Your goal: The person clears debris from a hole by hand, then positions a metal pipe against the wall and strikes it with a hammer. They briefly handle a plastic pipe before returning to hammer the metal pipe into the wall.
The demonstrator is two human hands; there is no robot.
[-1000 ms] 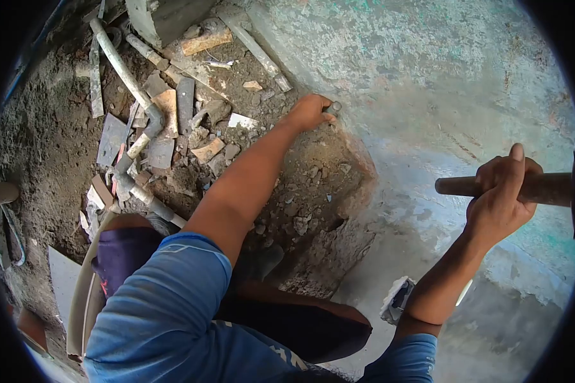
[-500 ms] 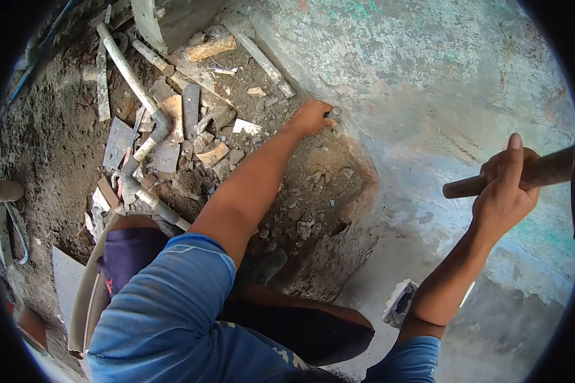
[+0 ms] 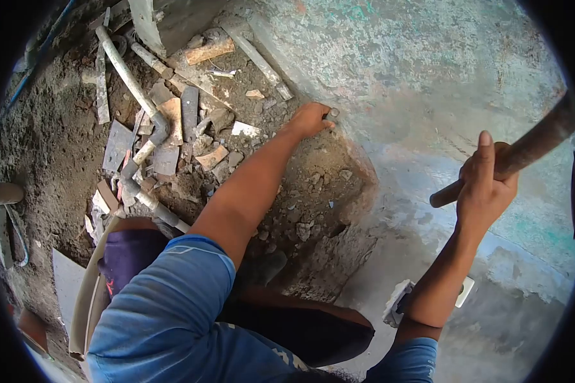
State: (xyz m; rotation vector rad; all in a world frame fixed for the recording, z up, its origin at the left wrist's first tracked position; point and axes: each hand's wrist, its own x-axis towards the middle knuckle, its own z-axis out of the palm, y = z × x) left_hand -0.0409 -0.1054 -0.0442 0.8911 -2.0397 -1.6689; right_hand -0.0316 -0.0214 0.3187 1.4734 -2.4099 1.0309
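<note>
My left hand (image 3: 310, 120) is closed at the foot of the painted wall (image 3: 421, 83), around a rod whose round grey end (image 3: 333, 112) sticks out by the thumb. The rest of that rod is hidden by my fingers and the wall. On the right, my right hand (image 3: 490, 182) grips a thick, round, brown tool handle (image 3: 543, 137), thumb stretched along it. The handle slants up to the right; its far end runs out of view, so the tool's head does not show. Loose soil and broken plaster (image 3: 306, 191) lie below my left hand.
A jointed grey pipe (image 3: 124, 67) crosses the rubble on the left, among tile pieces (image 3: 118, 145) and wood scraps (image 3: 209, 51). A squared post (image 3: 166, 25) stands at the top. A wall box (image 3: 397, 300) and a white socket plate (image 3: 464, 292) flank my right forearm.
My right hand has moved left, and the tool handle has tilted so its far end is higher. My left hand keeps its place on the rod.
</note>
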